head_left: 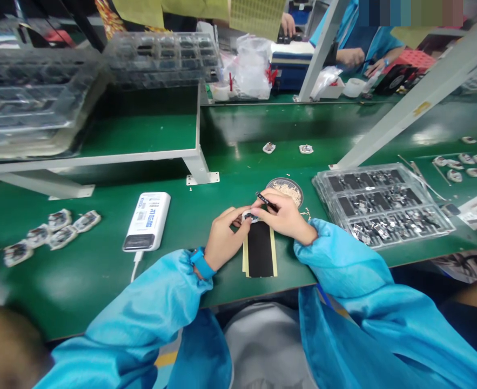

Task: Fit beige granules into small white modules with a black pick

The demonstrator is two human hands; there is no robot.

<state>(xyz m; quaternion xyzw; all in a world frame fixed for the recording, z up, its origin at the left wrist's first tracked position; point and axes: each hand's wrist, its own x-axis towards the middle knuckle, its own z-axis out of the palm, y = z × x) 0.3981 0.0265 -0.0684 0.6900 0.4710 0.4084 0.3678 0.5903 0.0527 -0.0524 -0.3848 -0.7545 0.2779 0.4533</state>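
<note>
In front of me my left hand (pixel 227 232) is closed on a small white housing (pixel 249 216) with dark parts inside. My right hand (pixel 282 213) grips black tweezers (pixel 266 201) with pale lettering, their tips hidden under the fingers. Its fingertips meet the left hand's at the housing. Just below both hands lies a black strip with yellow edges (pixel 259 256). Behind the right hand is a round dish (pixel 301 195) of small beige pieces, a few of them scattered on the bench beside it.
Left on the green bench (pixel 108 286) lie several white housings (pixel 62 236) and a white power bank (pixel 147 221) with a cable. Stacked clear trays (pixel 444 224) of small parts stand right. A metal-legged shelf (pixel 141 156) carries more trays. Co-workers' hands (pixel 349 56) show across the bench.
</note>
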